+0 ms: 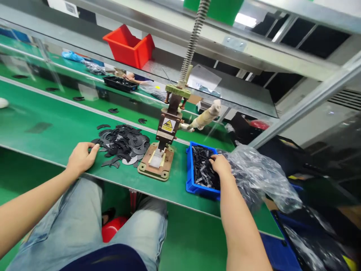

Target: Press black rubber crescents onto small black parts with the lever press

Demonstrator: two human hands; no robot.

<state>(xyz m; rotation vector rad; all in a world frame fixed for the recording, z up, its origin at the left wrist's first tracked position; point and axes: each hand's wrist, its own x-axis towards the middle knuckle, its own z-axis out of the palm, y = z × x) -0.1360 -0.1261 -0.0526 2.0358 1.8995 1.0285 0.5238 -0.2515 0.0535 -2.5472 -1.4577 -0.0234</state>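
A loose pile of black curved parts lies on the green tabletop. At the pile's left edge is my left hand, thumb and fingers closed by a dark part; what it holds is hard to make out. My right hand reaches into a blue bin of small black parts, its fingertips pinched at the bin's right side, their contents too small to name. Between the hands stands a hand press on a brown base plate, with a pale block under its ram.
The press lever sticks out to the right. Clear plastic bags lie right of the bin. Behind the table a belt carries scattered black parts. A red bin sits on the shelf above. Another person's hand is near a black tray.
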